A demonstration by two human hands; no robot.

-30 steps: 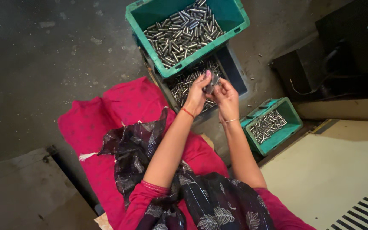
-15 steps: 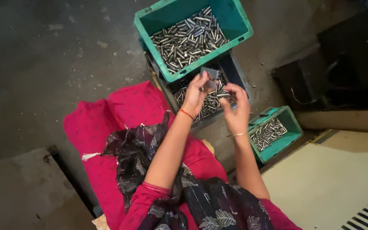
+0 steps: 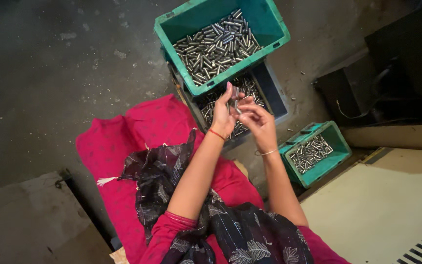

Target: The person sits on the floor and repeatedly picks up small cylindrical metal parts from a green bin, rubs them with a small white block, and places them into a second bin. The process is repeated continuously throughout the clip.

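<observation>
From the head camera, looking straight down, both hands meet above a dark blue bin that sits on the concrete floor just past the person's knees. The left hand is raised with fingers curled, thumb and fingertips pinched on a small metal pin that stands roughly upright, its long axis pointing away from the person toward the far bins. The right hand sits just beside it, touching or nearly touching the left, fingers bent inward around what looks like another small metal piece; the view is too small and dim to be sure what it grips. So both hands are closed in a pinch, neither spread open.

The pin is at the left hand's fingertips, and the left hand has the firmer hold on it, with the right hand's fingers just below and to the right.

Directly under the hands the blue bin holds a heap of similar pins. A large green bin full of pins rests tilted across the blue bin's far edge. A small green bin with more pins stands on the floor to the right, near the right forearm. A pink cloth covers the lap.
</observation>
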